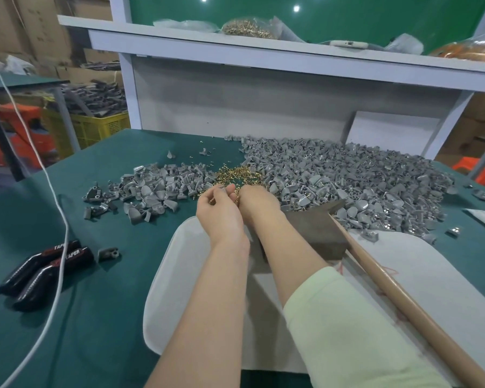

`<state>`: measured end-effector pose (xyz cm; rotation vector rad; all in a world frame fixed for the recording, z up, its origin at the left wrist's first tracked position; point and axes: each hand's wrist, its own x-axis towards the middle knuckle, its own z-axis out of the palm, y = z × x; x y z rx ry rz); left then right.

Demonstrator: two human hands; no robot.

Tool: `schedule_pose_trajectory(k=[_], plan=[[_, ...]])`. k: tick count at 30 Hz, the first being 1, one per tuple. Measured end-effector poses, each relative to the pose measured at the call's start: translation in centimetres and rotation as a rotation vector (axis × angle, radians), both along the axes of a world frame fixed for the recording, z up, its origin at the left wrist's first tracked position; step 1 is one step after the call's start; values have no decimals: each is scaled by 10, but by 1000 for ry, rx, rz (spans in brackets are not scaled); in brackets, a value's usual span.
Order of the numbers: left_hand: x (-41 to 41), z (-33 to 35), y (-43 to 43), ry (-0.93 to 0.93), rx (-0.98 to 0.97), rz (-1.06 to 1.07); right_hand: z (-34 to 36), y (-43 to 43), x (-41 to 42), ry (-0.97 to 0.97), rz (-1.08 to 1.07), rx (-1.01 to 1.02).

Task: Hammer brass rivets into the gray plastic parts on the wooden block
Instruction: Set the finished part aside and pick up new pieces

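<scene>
- Far left, a white cord runs down the green table and crosses two black tools, both labelled "TAPER".
- A small heap of gray parts lies just left of the brass rivets, which form a loose pile at mid-table.
- Our left hand is cupped at that pile, fingers curled round a few rivets.
- Our right hand is beside it. Its fingers are hidden, so we cannot tell their grip.
- The wooden block sits on the white mat, partly behind our right forearm, with a wooden handle alongside.
- A big heap of gray parts spreads to the right.
</scene>
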<state>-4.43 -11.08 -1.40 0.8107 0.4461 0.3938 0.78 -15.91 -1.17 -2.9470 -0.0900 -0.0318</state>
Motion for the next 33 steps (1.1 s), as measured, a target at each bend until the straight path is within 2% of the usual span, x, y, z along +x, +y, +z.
schedule_pose_trajectory(k=[7,10,12,14,16,18,21,23,27,31,33], plan=[[-3,1,0,-52,28,33,-3,1,1,32,20,-2],[-4,2,0,-87,33,47,0,-3,3,-15,-13,57],[-4,3,-1,-108,42,28,8,-11,3,-98,-57,165],[-5,4,-2,-132,73,-64,17,-27,0,-151,-76,401],[-6,4,-7,-153,214,-188,27,-47,-11,-162,-64,637],[-8,4,-12,-177,490,-301,34,-69,-24,-158,-63,799],[-15,4,-19,-255,960,-358,40,-94,-44,-162,-72,938],[-20,2,-26,-256,1200,-347,40,-107,-56,-180,-83,950],[-27,-1,-37,-174,1367,-444,26,-119,-70,-221,-100,907],[-26,-4,-39,-29,1658,-439,14,-115,-73,-223,-107,899],[-25,-4,-38,11,1666,-442,12,-111,-72,-235,-92,870]])
